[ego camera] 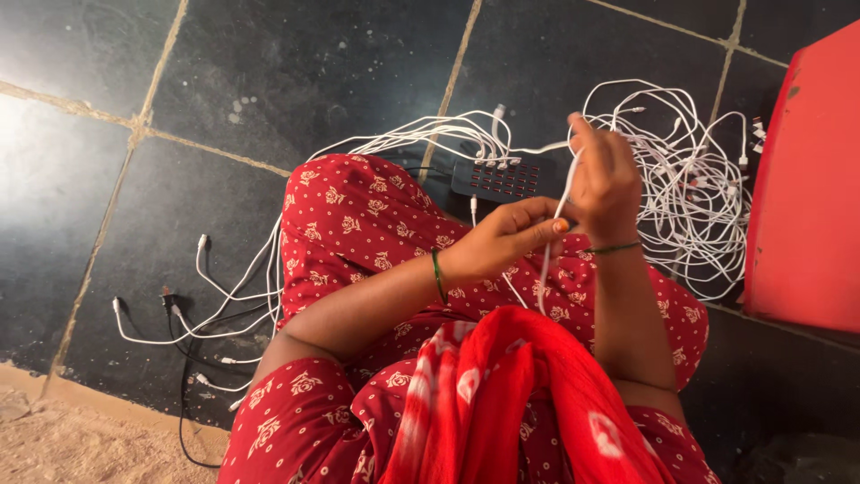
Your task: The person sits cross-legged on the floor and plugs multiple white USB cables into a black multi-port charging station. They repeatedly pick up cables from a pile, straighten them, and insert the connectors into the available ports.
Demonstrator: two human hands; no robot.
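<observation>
I judged the work partly done: several white cables were plugged into the black multi-port charging hub (502, 179) at upper centre, while a tangled heap of white cables (690, 188) at upper right remained loose. At centre frame, my left hand (502, 237) pinched 1 white cable (545, 264), fingers curled. My right hand (605, 179), raised with its back toward me, gripped the same cable higher up.

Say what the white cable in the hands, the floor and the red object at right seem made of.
White cable: likely flexible plastic sheath; it bends smoothly. Floor: dark stone or ceramic tiles, slightly glossy, pale joints. Red object: probably moulded plastic; smooth, scuffed edge.
</observation>
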